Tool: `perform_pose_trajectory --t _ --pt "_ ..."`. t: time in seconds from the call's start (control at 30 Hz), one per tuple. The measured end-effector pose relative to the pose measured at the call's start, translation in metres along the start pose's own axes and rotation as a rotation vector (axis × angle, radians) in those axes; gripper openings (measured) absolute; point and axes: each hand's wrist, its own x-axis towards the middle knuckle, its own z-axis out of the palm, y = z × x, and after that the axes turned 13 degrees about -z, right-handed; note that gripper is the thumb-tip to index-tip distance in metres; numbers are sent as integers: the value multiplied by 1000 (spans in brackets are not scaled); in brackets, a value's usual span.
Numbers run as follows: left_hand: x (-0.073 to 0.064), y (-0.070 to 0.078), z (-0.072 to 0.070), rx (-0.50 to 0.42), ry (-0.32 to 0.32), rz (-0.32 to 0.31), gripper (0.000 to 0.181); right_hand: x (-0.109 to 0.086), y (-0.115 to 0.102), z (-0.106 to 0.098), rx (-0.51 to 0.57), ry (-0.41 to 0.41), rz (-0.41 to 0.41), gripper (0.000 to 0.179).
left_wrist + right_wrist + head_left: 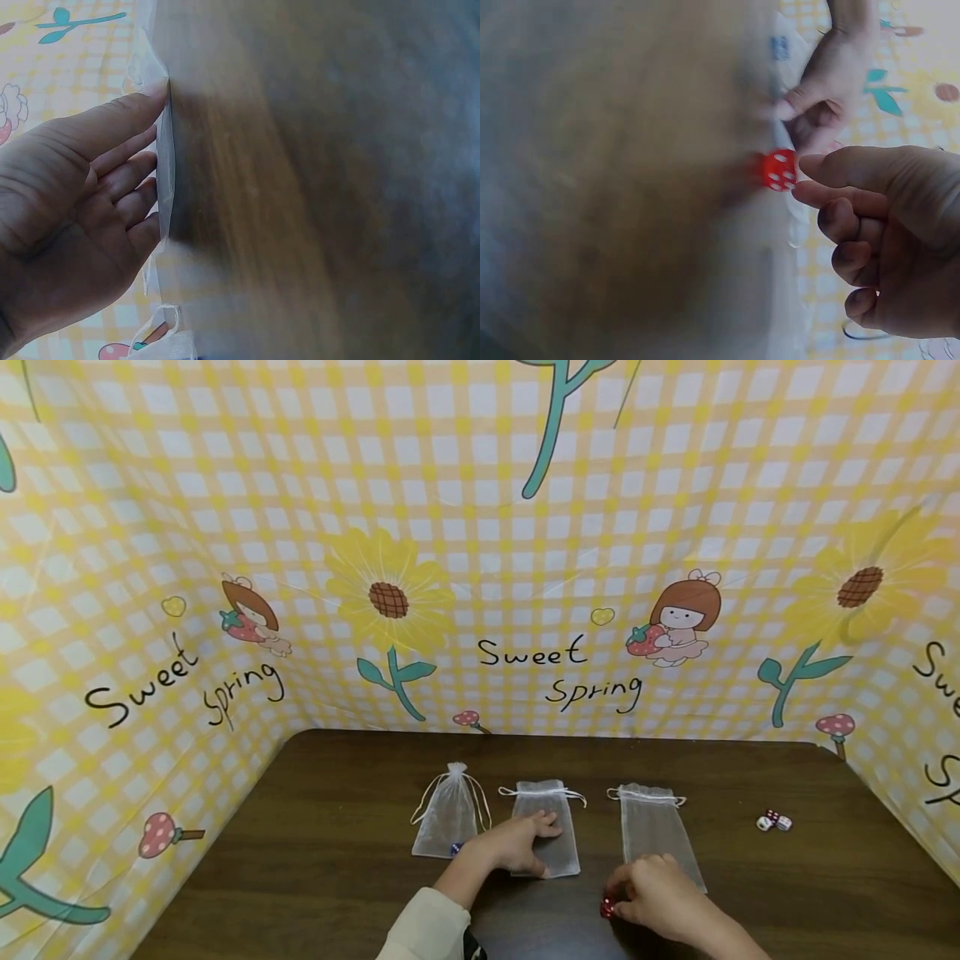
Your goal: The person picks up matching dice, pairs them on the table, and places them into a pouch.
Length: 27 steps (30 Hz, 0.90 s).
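Observation:
My left hand [521, 845] lies on the middle sheer white drawstring bag [558, 852], its fingers spread over the fabric. Thumb and fingertips touch the bag in the left wrist view, where the fingers look relaxed. In front of the right-hand drawstring bag [652, 822], my right hand [663, 893] pinches a red die [778, 170] with white dots between thumb and index finger, low at the tabletop. The other fingers are curled in. A blurred red patch beside the die may be its reflection or another die.
A third drawstring bag [446, 814], its neck gathered, stands at the left with a blue die [456, 849] at its lower corner. Several small dice [772, 821], white and dark red, sit together at the right of the brown wooden table [300, 860]. Checked cloth [480, 568] surrounds the table.

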Motion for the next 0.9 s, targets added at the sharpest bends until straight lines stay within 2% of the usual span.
perform_pose_trajectory --t 0.27,0.4,0.53,0.63,0.7,0.9 --pt "2 -2 0 -7 5 6 62 -7 22 -46 -25 274 187 15" --pt "2 -2 0 -8 6 2 61 -20 45 -67 -55 426 295 14" --pt "3 -2 0 -14 0 -1 61 -41 73 -81 -72 510 439 21" --pt "3 -3 1 -12 -3 -2 61 -56 93 -85 -83 494 540 30" --pt "3 -3 2 -9 -3 -1 61 -63 105 -87 -100 453 585 31" --pt "2 -3 2 -13 -1 5 61 -79 130 -87 -94 223 695 32"
